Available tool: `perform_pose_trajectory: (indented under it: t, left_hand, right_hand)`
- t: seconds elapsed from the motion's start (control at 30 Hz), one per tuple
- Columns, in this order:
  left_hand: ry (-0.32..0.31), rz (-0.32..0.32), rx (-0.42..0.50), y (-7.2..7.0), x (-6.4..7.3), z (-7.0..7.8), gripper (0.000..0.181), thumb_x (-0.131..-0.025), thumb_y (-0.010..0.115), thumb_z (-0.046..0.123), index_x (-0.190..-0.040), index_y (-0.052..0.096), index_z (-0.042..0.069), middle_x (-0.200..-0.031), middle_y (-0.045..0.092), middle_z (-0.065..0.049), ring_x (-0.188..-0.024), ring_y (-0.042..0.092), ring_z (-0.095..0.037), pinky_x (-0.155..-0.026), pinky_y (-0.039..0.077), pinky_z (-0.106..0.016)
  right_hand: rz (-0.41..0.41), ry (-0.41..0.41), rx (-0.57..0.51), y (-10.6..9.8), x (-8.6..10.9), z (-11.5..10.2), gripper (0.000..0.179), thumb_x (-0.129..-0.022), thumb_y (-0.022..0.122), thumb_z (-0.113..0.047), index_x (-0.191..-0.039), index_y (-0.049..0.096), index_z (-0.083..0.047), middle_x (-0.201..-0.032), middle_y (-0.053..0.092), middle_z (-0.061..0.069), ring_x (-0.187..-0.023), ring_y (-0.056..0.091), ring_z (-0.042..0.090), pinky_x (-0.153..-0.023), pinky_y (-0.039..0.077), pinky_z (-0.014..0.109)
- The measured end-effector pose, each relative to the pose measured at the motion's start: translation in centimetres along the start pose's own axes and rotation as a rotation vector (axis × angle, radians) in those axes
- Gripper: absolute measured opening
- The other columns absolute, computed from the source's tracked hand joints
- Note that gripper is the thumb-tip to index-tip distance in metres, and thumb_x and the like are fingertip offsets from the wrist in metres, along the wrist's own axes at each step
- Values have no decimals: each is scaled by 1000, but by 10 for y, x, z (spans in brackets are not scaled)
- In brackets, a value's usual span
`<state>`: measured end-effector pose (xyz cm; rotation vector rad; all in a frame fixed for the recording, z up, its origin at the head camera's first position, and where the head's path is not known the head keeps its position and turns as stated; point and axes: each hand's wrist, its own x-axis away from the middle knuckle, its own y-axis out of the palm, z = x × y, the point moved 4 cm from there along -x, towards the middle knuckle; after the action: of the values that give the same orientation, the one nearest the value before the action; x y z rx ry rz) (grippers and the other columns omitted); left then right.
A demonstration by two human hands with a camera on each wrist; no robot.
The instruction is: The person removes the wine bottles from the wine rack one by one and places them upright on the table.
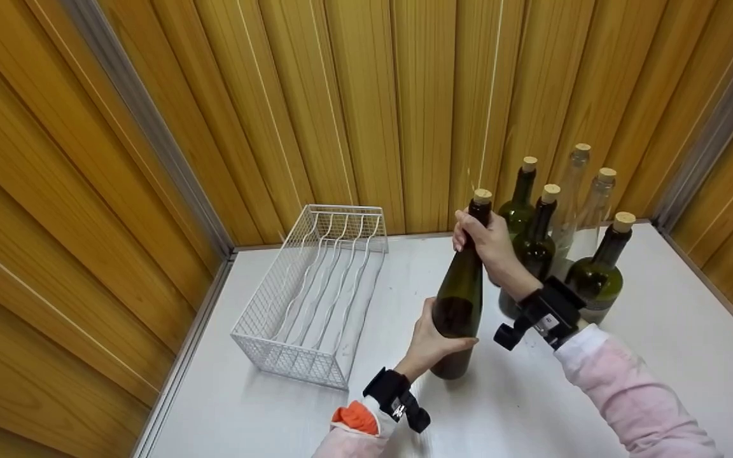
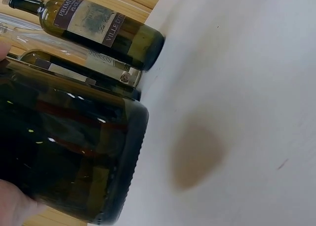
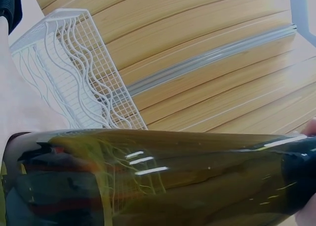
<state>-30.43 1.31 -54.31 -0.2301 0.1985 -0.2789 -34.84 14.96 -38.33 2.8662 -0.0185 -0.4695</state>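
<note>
Both hands hold one dark green wine bottle (image 1: 462, 280) with a cork in its neck, slightly tilted. My right hand (image 1: 488, 245) grips it round the neck, just below the cork. Lower down, my left hand (image 1: 433, 340) holds the body near the base, thumb across the front. In the left wrist view the bottle's base (image 2: 123, 157) hangs over the white table, its shadow showing beside it. The right wrist view has the bottle (image 3: 158, 176) lying across the lower part of the picture, with right fingers (image 3: 308, 213) at the neck end.
Left of the hands stands a white wire rack (image 1: 290, 346) with wavy bars. To the right, several corked bottles cluster, among them a labelled green bottle (image 1: 595, 280) and a clear bottle (image 1: 570, 197). Wood-panelled walls (image 1: 424, 114) border the white table (image 1: 519, 407).
</note>
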Motion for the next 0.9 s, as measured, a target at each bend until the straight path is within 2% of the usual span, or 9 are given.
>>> perform_pose_trajectory:
  t: [0.17, 0.3, 0.43, 0.53, 0.67, 0.77, 0.9]
  left_hand:
    - [-13, -40, 9, 1, 0, 0, 82, -76, 96, 14, -144, 50, 8, -142, 67, -14, -131, 63, -22, -112, 49, -40]
    - [-46, -98, 16, 1, -1, -1, 89, -77, 96, 14, -151, 46, 7, -147, 64, -14, -135, 60, -22, -116, 48, -42]
    - [-83, -173, 27, 2, -2, 1, 100, -81, 95, 15, -162, 37, 8, -155, 58, -14, -140, 56, -22, -121, 45, -43]
    - [-86, -196, 38, 3, -5, 3, 104, -82, 94, 13, -166, 33, 7, -157, 58, -15, -141, 56, -22, -121, 45, -43]
    - [-43, -186, 52, 2, -7, 6, 101, -82, 93, 7, -163, 34, 0, -153, 62, -18, -141, 59, -29, -122, 48, -49]
    - [-20, -194, 53, 1, -7, 3, 94, -86, 90, 9, -162, 35, -4, -154, 60, -22, -145, 56, -39, -124, 45, -57]
    - [-28, -215, 29, -3, -5, -5, 82, -95, 83, 17, -160, 38, -5, -156, 57, -27, -148, 51, -47, -122, 45, -56]
  right_hand:
    - [0, -9, -20, -1, 1, 1, 24, -103, 53, -5, -79, 54, -11, -60, 52, -6, -54, 53, 6, -59, 50, 21]
    - [3, -20, -51, -4, 2, 1, 23, -101, 52, -3, -80, 53, -12, -60, 52, -6, -54, 51, 5, -57, 48, 20]
    - [-1, -62, -85, -9, 5, -1, 22, -101, 50, -2, -82, 53, -12, -60, 52, -7, -53, 51, 5, -55, 47, 20]
    - [-4, -94, -91, -15, 8, -2, 22, -101, 50, -1, -82, 53, -12, -60, 52, -7, -53, 51, 4, -55, 47, 19]
    - [2, -109, -78, -25, 12, -2, 24, -101, 50, 1, -81, 55, -12, -60, 53, -7, -54, 52, 4, -55, 46, 18]
    - [15, -127, -66, -34, 14, -4, 24, -101, 51, 1, -81, 57, -12, -61, 54, -7, -54, 52, 4, -55, 47, 19]
    - [36, -157, -24, -48, 16, -9, 26, -101, 52, 0, -79, 57, -12, -60, 55, -8, -53, 53, 4, -55, 48, 19]
